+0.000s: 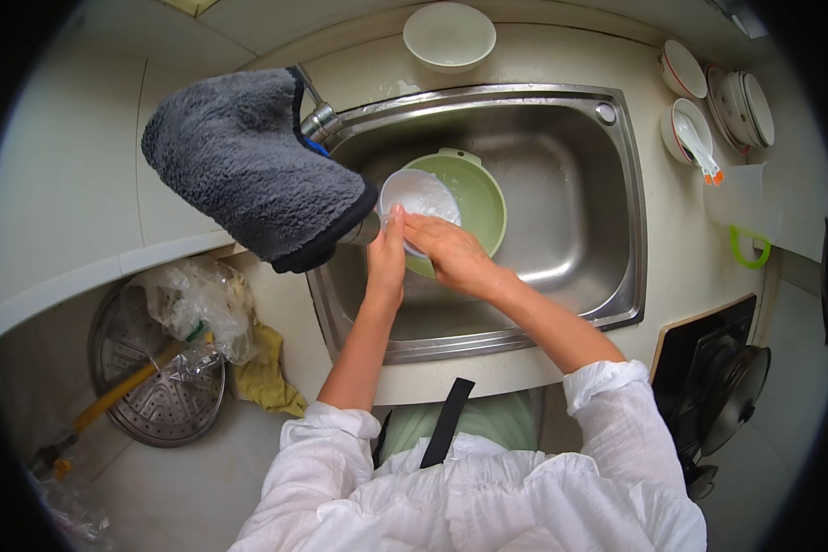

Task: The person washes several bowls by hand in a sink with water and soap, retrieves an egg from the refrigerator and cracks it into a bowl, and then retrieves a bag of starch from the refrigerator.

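Observation:
My left hand (386, 265) and my right hand (459, 257) meet over the near rim of a white bowl (424, 195), close to the end of the faucet spout (363, 230). The fingers of both hands are extended and touch each other. Whether either hand grips the bowl is hidden by the fingers and palms. Moving water glints inside the bowl. Beneath it, a light green plastic basin (486, 203) holding water stands in the left part of the stainless steel sink (559, 207).
A grey plush cloth (248, 159) drapes over the faucet. Behind the sink stands a pale bowl (450, 36). To the right are a bowl (677, 127) with white spoons, stacked dishes (745, 110), a clear jug (744, 196) and a black cooktop (697, 352). Plastic bags (193, 300) hang left.

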`<state>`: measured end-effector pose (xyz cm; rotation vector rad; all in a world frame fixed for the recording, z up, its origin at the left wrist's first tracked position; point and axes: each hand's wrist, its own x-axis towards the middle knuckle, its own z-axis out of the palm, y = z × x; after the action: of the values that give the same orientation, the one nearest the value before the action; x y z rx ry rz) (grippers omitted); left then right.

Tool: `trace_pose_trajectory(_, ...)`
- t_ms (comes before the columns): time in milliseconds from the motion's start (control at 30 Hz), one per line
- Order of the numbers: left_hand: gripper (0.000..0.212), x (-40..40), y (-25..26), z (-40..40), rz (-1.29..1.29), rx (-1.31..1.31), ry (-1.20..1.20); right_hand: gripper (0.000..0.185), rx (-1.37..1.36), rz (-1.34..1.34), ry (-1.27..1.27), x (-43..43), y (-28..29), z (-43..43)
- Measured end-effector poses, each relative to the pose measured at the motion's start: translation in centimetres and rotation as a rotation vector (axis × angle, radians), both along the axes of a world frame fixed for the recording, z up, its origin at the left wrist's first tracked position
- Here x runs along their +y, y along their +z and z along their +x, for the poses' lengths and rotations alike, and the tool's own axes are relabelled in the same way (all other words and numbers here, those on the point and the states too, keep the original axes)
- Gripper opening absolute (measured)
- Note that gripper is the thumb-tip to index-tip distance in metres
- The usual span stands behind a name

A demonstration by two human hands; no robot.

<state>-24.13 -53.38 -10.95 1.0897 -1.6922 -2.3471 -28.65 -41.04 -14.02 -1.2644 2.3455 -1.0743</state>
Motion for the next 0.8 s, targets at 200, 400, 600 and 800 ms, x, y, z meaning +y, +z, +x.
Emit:
trace_pose_trajectory(200,0.050,-3.9,-0.8,-4.7,-0.763,0.046,-0.426,0.035,-0.731,-0.041,-0.311,-1.1,2.6,1.5)
trace_pose_trajectory(400,0.042,-0.3,-0.2,-4.6,-1.303,0.402,-0.329,0.027,-0.826,-0.250,-0.388,-1.1,3.2,-0.6)
trace_pose_trajectory(600,0.042,-5.5,1.8,-6.7,-0.339,0.287,-0.685,0.040,-1.131,-0.345,-0.207,0.7,6.2,-1.3)
trace_pose_trajectory(800,0.052,-2.9,-1.7,-4.0,0.399,0.492,0.066,0.045,-1.490,-0.945,-0.325,-0.6,6.0,-1.2)
